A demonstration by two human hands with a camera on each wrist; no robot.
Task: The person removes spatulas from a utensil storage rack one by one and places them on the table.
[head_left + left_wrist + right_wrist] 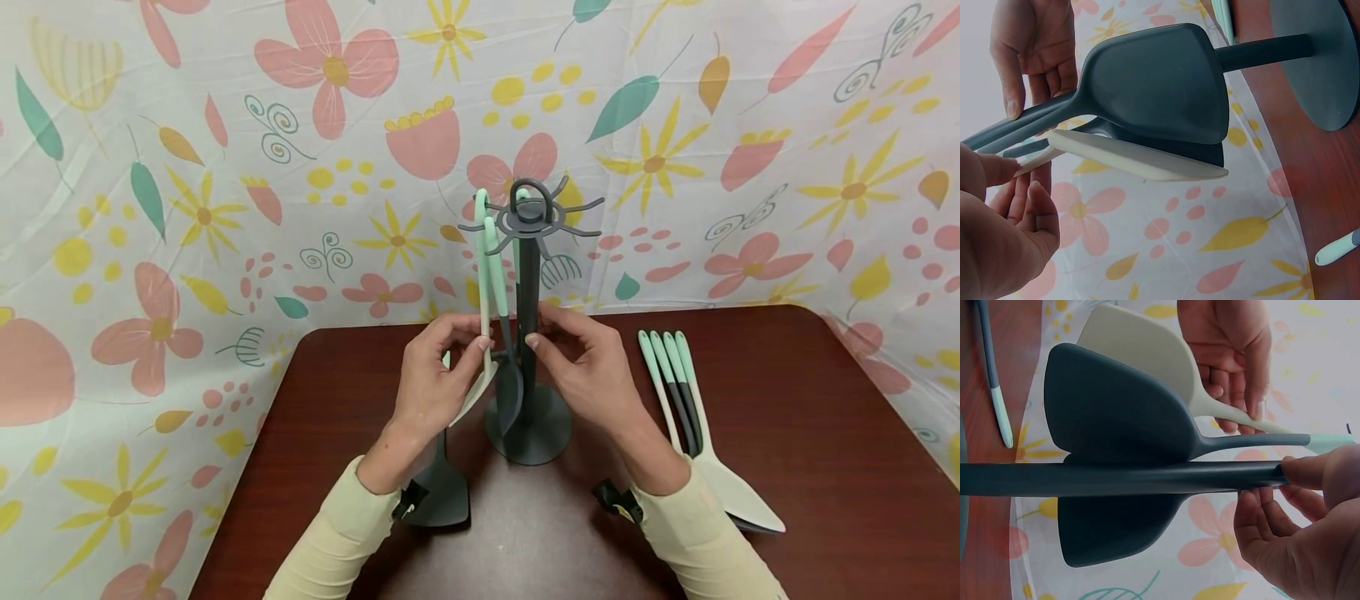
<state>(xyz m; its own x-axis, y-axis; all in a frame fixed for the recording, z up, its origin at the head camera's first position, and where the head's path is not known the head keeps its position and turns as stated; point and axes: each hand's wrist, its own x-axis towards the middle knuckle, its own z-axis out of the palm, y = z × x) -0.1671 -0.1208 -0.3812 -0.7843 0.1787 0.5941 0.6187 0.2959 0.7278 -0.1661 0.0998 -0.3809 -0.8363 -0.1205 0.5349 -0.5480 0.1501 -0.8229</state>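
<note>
Pinching the shaft of the cream turner (1138,353), centre of frame, between thumb and fingers of the left grip (433,375); clasping the pole of the utensil stand (528,292) with the right grip (592,367). Judged partly loaded: apparently hung with the cream turner and two dark utensils (1116,406), with several hooks (588,201) bare. Left lying on the surface (810,400): flat dark turner (438,496), lower centre; stack of four mint-handled utensils (727,483), right.

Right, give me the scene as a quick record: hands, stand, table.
Left hand: pinches the cream utensil by its shaft
Right hand: holds the post of the stand
Stand: upright, hooks around its top
Also on stand: two dark utensils, blades down
Table, left: dark turner, partly hidden by the left hand
Table, right: four mint-handled utensils, bunched, blades overlapping
</note>
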